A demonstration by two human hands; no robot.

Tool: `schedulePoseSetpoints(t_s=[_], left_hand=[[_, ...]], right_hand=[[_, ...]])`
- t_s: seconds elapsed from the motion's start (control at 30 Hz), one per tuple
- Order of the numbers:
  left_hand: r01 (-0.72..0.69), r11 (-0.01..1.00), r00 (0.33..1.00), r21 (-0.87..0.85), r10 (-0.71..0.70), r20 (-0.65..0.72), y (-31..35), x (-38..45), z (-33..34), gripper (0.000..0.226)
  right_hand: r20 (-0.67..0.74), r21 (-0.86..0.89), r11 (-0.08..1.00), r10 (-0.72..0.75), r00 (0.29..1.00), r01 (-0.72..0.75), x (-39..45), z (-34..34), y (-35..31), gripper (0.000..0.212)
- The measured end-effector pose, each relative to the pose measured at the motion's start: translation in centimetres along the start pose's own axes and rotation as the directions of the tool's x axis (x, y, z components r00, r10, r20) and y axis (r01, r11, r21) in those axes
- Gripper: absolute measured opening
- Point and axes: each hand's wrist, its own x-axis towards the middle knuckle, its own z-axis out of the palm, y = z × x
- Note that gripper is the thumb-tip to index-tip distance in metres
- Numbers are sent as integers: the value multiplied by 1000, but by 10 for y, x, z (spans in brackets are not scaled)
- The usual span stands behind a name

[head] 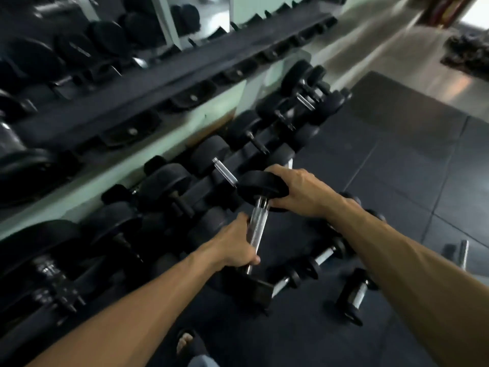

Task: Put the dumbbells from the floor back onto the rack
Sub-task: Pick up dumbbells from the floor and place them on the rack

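Observation:
I hold a black dumbbell (260, 186) with a chrome knurled handle just in front of the lower shelf of the rack (201, 186). My left hand (235, 245) is closed around the handle. My right hand (301, 192) grips the upper weight head from the right side. The lower head hangs near the floor below my left hand. Several more dumbbells lie on the dark floor mat, one (322, 256) right behind my arms and one (356, 295) to the right.
The lower shelf carries a row of black dumbbells (164, 181) with an empty saddle beside the held one. The upper shelf (132, 120) holds larger dumbbells at the left. My foot (186, 343) stands at the bottom edge. Grey tiled floor (397, 62) lies at the right.

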Motion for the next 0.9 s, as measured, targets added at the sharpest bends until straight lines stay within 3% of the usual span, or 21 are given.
schedulePoseSetpoints(t_s=[0.3,0.53,0.9], left_hand=[[41,997,985,-66,-52,-164,-18,6,-159,93],[101,973,957,-210,-153,-248,-39,28,-239,77],[166,841,864,-515,-376,-335,-70,84,-340,98]], right_hand=[[16,-55,982,-181,983,182,142,-62,-110,48],[61,-117,943,-306,950,311,246,-77,-160,47],[215,-102,825,-527,822,556,419,-73,-221,51]])
